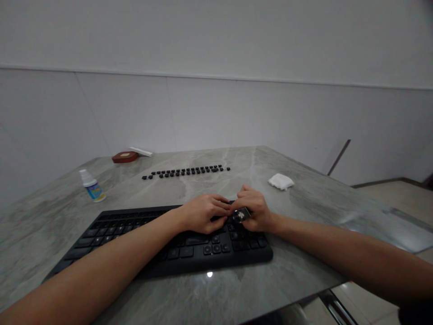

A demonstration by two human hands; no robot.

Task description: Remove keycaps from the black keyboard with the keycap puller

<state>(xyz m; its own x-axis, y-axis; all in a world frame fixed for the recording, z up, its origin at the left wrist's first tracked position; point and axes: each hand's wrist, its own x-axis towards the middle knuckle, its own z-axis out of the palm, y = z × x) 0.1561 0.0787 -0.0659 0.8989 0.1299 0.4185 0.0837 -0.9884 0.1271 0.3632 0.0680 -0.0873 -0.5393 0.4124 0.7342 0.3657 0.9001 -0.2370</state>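
A black keyboard [189, 262] lies at a slant on the grey marbled table, its right half under both hands. My left hand [206, 214] rests over the navigation keys, fingers curled and pressed together; whatever is at their tips is hidden. Right beside it, my right hand [255, 210] is closed around a small dark, shiny tool with a transparent look [241, 215], held above the number pad. The fingertips of both hands meet near the keyboard's upper edge. Beyond the keyboard, loose black keycaps [187, 172] are laid out in rows.
At the left stands a small spray bottle [94, 190] with a blue label. A reddish-brown case [125, 157] and a white strip [141, 151] lie at the back left. A folded white cloth or tissue [280, 181] is on the right. The table's far edge meets a wall.
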